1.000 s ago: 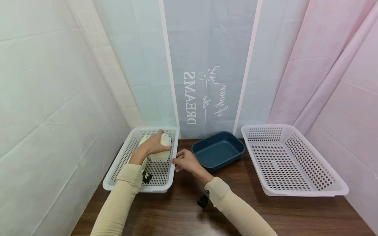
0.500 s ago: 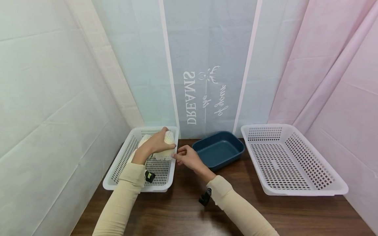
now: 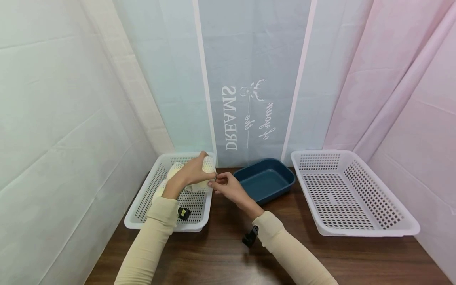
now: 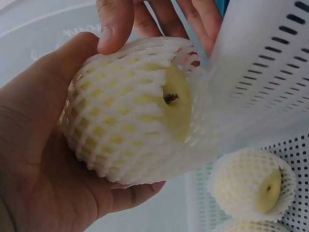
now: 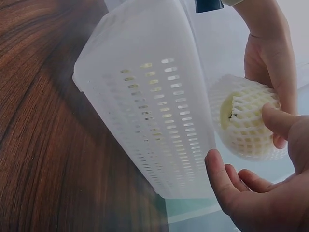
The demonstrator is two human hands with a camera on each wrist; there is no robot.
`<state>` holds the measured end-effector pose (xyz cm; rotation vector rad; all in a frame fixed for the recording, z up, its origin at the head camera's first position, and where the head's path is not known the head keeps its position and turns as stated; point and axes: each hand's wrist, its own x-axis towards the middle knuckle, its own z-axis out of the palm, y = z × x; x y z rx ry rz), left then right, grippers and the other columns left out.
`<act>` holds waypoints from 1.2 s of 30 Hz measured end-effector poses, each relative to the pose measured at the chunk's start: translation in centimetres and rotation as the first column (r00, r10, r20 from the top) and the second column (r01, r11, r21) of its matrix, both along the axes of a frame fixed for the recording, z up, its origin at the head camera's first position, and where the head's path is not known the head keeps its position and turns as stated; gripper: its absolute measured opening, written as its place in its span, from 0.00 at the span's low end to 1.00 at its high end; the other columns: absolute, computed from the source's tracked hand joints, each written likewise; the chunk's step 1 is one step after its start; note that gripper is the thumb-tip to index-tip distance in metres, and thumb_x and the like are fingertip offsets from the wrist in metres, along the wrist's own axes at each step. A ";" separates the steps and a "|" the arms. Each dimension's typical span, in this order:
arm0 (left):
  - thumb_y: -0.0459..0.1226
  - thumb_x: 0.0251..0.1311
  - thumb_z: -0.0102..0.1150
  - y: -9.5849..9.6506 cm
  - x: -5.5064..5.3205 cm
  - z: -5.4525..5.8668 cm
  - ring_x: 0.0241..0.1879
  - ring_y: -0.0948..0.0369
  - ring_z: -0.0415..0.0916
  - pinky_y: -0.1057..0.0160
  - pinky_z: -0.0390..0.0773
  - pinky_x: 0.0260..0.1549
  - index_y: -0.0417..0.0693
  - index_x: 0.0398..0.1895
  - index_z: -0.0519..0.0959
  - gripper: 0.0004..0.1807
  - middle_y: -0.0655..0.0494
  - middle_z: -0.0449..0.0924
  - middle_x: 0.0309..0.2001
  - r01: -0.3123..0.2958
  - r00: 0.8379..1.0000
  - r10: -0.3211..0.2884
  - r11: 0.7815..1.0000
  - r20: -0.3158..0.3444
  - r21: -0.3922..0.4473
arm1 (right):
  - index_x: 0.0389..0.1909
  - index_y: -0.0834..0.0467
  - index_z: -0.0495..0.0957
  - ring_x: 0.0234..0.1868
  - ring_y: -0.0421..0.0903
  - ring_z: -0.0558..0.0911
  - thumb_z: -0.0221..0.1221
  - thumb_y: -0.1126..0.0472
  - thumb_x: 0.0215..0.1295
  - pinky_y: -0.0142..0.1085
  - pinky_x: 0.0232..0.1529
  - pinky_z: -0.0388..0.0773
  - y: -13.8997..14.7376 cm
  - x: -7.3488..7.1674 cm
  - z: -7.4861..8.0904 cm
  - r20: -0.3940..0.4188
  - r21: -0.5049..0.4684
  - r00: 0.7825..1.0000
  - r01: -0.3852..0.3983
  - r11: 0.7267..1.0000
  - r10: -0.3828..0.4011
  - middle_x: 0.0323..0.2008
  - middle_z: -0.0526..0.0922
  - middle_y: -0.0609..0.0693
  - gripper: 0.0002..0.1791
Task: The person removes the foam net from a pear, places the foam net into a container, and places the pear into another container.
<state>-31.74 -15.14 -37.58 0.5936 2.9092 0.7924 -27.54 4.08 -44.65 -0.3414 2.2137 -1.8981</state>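
Note:
My left hand (image 3: 192,173) grips a round, pale yellow fruit (image 4: 120,113) in a white foam net, above the right rim of the left white basket (image 3: 185,228). One end of the fruit, with a dark tuft, shows through the net's opening. My right hand (image 3: 233,192) is beside it with fingers loosely bent. In the right wrist view its thumb overlaps the netted fruit (image 5: 248,118), while its fingers lie apart from it near the basket wall; whether the thumb touches is unclear. More netted fruit (image 4: 246,186) lies inside the basket, partly hidden by the left arm in the head view.
A dark blue rectangular tub (image 3: 265,184) stands just right of my right hand. A second white perforated basket (image 3: 363,232) with nothing in it sits farther right. All stand on a dark wooden table (image 3: 210,257), against a printed curtain (image 3: 254,47).
My left hand has shifted right with the netted fruit, from inside the basket to its right rim. My right hand has moved slightly up and right, and the fruit is now near its fingers.

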 end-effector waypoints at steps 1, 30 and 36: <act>0.54 0.62 0.69 0.1 0.0 0.0 0.54 0.47 0.81 0.44 0.81 0.56 0.40 0.79 0.58 0.50 0.38 0.81 0.60 -0.001 1.000 0.001 1.000 -0.001 0.004 | 0.70 0.64 0.68 0.60 0.65 0.84 0.68 0.45 0.72 0.45 0.56 0.86 0.1 0.0 0.1 -0.002 -0.002 1.000 -0.001 1.000 0.001 0.63 0.77 0.63 0.37; 0.55 0.65 0.70 2.6 1.1 -0.3 0.56 0.46 0.82 0.44 0.81 0.55 0.44 0.82 0.55 0.51 0.38 0.78 0.65 0.042 0.999 -0.042 0.986 0.000 0.159 | 0.71 0.52 0.70 0.51 0.44 0.86 0.70 0.49 0.71 0.42 0.52 0.81 2.0 0.8 0.8 -0.068 -0.051 0.996 0.046 0.998 -0.050 0.60 0.76 0.53 0.32; 0.54 0.67 0.69 3.1 1.2 -0.8 0.66 0.42 0.77 0.41 0.79 0.62 0.45 0.85 0.50 0.53 0.34 0.70 0.75 0.049 0.998 -0.053 0.978 0.017 0.201 | 0.72 0.54 0.69 0.55 0.47 0.86 0.70 0.49 0.71 0.44 0.55 0.82 2.4 0.9 0.6 -0.052 -0.061 0.997 0.056 0.997 -0.059 0.65 0.74 0.55 0.34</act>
